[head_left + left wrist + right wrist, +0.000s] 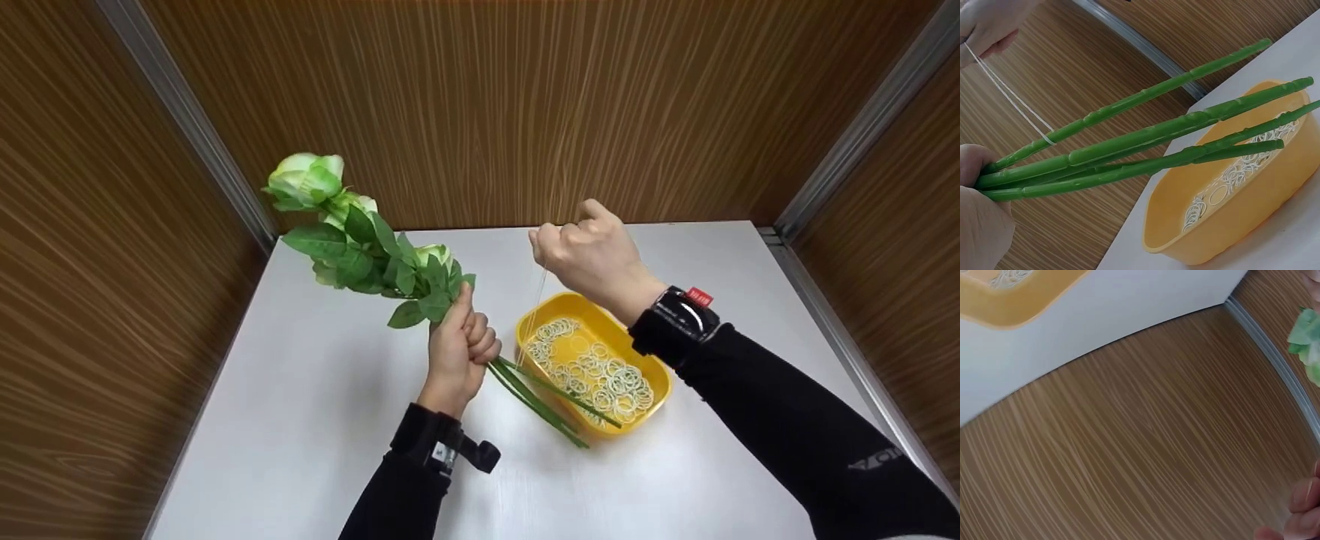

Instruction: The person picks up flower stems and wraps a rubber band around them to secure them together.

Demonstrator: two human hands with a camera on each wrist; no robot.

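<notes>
Left hand point(459, 349) fisted around artificial rose stems point(551, 401), above the table point(315, 420). Right hand point(592, 255) pinches a stretched rubber band point(1013, 101), looped on one stem, over the yellow tray point(645, 360).

Light is even and fairly bright in all three views, falling from above, so the white bench point(315, 420) shows only soft, faint shadows beside the yellow tray point(652, 375) and under the left hand point(457, 352), with no hard glare, only a mild sheen on the wood-grain walls point(525, 97). The head view is sharp at its centre, with straight wall rails leaning outward toward the edges. The left wrist view keeps the green stems point(1145, 140) crisp while that hand at the near edge is soft, and the right wrist view is slightly smeared, its fingers point(1303, 506) blurred at the corner.
</notes>
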